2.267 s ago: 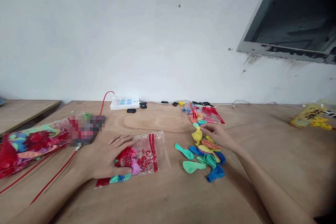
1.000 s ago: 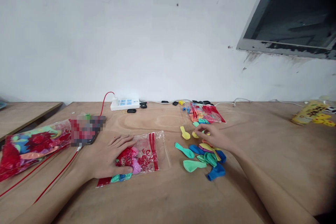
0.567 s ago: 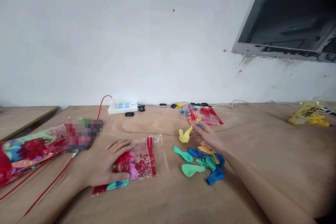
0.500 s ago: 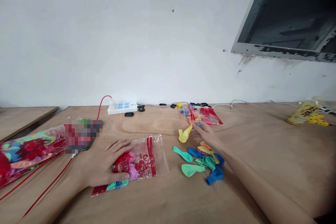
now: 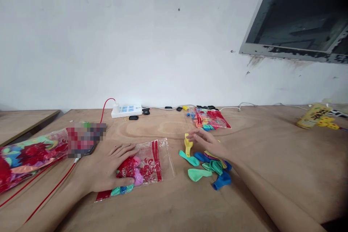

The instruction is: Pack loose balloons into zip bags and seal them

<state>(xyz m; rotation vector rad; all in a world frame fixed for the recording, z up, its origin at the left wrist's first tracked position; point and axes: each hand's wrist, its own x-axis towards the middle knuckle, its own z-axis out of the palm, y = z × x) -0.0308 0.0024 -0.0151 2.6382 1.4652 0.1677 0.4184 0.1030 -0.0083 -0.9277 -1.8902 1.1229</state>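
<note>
My left hand (image 5: 112, 166) lies flat on a clear and red plastic bag (image 5: 152, 161) of balloons, its fingers spread out. Pink and teal balloons show through the plastic. My right hand (image 5: 208, 143) is over the table with its fingers extended, the tips at the upper right edge of a yellow balloon (image 5: 188, 146). Below that hand lie loose balloons: a teal one (image 5: 189, 158), a light green one (image 5: 199, 174), a blue one (image 5: 222, 180) and several others, partly overlapping. The right wrist covers part of this group.
Behind my right hand is another balloon bag (image 5: 212, 117). A larger balloon bag (image 5: 32, 152) and a phone with a red cable (image 5: 51, 192) are at the left. A white power strip (image 5: 127, 110) stands by the wall. A yellow can (image 5: 312, 116) lies far right.
My right hand has shifted slightly left and down. The yellow balloon has turned more upright in view and moved a little left. My left hand stays on the bag.
</note>
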